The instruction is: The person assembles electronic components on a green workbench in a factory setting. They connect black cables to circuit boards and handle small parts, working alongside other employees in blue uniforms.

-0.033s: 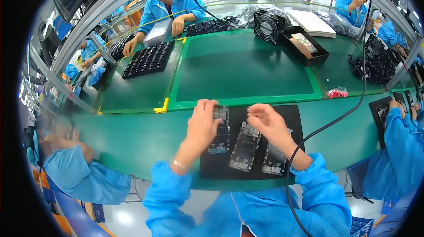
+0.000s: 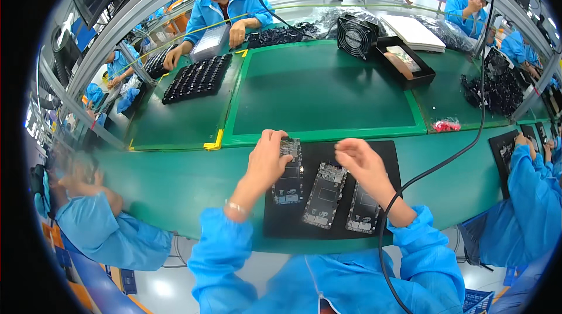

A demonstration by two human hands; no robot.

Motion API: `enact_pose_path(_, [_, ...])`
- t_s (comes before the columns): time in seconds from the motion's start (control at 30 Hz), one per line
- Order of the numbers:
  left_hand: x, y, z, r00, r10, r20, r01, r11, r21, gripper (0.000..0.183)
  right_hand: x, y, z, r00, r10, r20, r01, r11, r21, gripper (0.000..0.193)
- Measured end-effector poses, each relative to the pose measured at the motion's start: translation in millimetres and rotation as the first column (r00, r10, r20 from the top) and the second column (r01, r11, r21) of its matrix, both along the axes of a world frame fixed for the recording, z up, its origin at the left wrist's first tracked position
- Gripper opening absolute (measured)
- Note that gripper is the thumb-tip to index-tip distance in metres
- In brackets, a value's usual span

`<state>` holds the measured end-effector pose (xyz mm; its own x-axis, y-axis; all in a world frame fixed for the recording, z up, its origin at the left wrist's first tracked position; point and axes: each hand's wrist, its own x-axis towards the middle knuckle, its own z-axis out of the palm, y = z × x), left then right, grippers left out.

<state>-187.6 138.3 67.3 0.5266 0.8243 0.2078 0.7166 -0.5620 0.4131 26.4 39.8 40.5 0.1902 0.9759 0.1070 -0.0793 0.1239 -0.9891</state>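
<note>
Three phone frames with bare circuit boards lie on a black mat in front of me. My left hand grips the upper left side of the left phone frame, with its thumb over the board. My right hand hovers over the mat, its fingers bent and apart from the thumb; nothing shows between them. Below its fingertips lies the middle phone frame, slightly tilted. The right phone frame is partly covered by my right hand and wrist.
A black cable hangs across my right forearm. Beyond the mat are a green-edged work area, a fan, a black box and a black parts tray. Co-workers sit across and on both sides.
My right hand has shifted slightly to the right. The left phone frame has moved a little to the left, with my left hand still on it.
</note>
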Motion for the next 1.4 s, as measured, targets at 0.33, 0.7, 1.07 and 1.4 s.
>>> enact_pose_path(0.33, [59,-9,-52,0.915,-0.400,-0.056,0.391,0.912,-0.124,0.059,45,-33,-44,0.971,-0.152,0.186,0.176,0.977,-0.120,0.024])
enact_pose_path(0.7, [45,-75,5,0.947,-0.250,0.202,0.178,0.932,0.315,0.045,4,-36,-1,0.994,-0.095,0.044,0.095,0.995,-0.001,0.018])
enact_pose_path(1.07, [37,-116,-11,0.956,-0.225,0.190,0.071,0.802,0.593,0.049,-16,-64,-2,0.947,-0.207,0.246,0.147,0.959,0.243,0.017])
enact_pose_path(1.4, [33,-122,-13,0.955,-0.233,0.186,0.066,0.774,0.630,0.049,-23,-68,0,0.959,-0.203,0.199,0.155,0.960,0.232,0.016])
